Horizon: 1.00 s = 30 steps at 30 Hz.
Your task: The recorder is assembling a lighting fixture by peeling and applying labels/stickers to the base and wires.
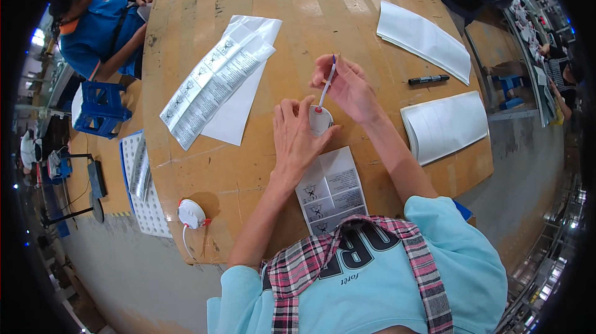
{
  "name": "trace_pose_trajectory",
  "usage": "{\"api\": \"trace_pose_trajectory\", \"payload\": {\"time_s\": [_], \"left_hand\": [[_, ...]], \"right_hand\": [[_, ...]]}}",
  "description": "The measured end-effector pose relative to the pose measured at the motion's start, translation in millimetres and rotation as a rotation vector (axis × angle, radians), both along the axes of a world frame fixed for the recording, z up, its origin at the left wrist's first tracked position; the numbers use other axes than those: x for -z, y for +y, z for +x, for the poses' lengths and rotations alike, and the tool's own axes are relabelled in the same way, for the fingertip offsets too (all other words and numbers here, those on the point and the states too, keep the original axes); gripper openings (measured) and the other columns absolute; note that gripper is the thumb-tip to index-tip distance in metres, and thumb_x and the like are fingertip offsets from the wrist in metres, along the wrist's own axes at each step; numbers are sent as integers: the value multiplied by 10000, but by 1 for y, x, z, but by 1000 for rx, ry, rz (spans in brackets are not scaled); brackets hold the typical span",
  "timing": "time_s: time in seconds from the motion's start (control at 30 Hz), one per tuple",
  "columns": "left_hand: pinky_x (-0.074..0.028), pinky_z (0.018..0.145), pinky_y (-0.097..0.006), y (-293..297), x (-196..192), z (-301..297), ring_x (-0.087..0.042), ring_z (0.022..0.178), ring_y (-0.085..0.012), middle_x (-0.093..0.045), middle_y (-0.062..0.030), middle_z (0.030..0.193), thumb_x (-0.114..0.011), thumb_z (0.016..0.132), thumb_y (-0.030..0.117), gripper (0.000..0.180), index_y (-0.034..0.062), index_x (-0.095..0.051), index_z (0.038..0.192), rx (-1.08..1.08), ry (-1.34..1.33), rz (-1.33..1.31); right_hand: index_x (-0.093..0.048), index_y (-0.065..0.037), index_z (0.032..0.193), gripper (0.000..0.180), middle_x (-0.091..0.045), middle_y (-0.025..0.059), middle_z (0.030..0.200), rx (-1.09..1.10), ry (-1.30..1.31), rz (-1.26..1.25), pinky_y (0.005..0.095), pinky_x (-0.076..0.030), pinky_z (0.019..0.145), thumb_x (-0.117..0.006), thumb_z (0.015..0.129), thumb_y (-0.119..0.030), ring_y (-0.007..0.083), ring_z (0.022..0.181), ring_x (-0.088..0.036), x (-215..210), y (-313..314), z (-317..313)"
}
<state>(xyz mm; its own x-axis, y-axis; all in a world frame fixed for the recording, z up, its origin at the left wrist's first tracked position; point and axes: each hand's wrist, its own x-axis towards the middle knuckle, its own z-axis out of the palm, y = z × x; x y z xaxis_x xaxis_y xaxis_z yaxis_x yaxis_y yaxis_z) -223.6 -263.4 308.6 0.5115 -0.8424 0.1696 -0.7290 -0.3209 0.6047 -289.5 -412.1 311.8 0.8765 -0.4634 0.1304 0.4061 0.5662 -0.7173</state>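
A small round white device (321, 121) lies on the table in front of me, with a red fitting at its far edge. My left hand (293, 137) is curled around its left side, thumb along the near edge. From the red fitting a white cable (325, 94) rises away from me to a dark tip. My right hand (349, 87) has the upper part of this cable between thumb and fingers. Under my wrists, close to my body, is a sheet of printed labels (335, 188).
Silver label sheets (214, 85) lie to the left, a black marker (428, 79) and white sheet stacks (446, 126) to the right. Another round white device (191, 214) sits at the near left edge. A co-worker (105, 30) sits at the far left, near a blue stool (102, 107).
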Motion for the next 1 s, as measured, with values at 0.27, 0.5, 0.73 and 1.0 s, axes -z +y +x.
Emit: {"api": "trace_pose_trajectory", "payload": {"time_s": [0.27, 0.5, 0.73, 1.0], "left_hand": [[-350, 886, -414, 5, 9, 10, -411, 1044, -298, -458, -140, 1081, -752, 706, 389, 554, 45, -570, 1099, 48, 11, -86], [-307, 1008, -450, 47, -10, 12, -380, 1197, -356, -428, -184, 1247, -772, 694, 402, 763, 19, -447, 1268, -91, 80, -180], [-263, 1049, -484, 205, -47, 44, -327, 1250, -368, -353, -198, 1333, -783, 691, 384, 892, 26, -327, 1369, -659, -216, 278], [-260, 1066, -494, 239, -47, 49, -463, 1200, -284, -505, -91, 1280, -763, 714, 168, 680, 112, -452, 1316, -641, 47, 245]], "right_hand": [[-590, -34, 969, 251, -586, 41, 780, -119, -130, 405, 354, -480, 821, -449, 991, -241, 168, 771, -562, 32, -24, 24], [-576, -12, 1106, 317, -617, 105, 998, -245, -46, 98, 416, -424, 964, -422, 996, -267, 215, 929, -590, 21, -39, 23], [-414, 40, 1336, 507, -471, 167, 1327, 215, 430, -212, 405, -333, 1072, -400, 992, -331, 246, 1215, -455, -11, -40, 3], [-511, 63, 1194, 326, -562, 122, 1095, 540, 302, -594, 366, -422, 989, -477, 955, -156, 211, 1034, -549, -56, -8, -23]]}}
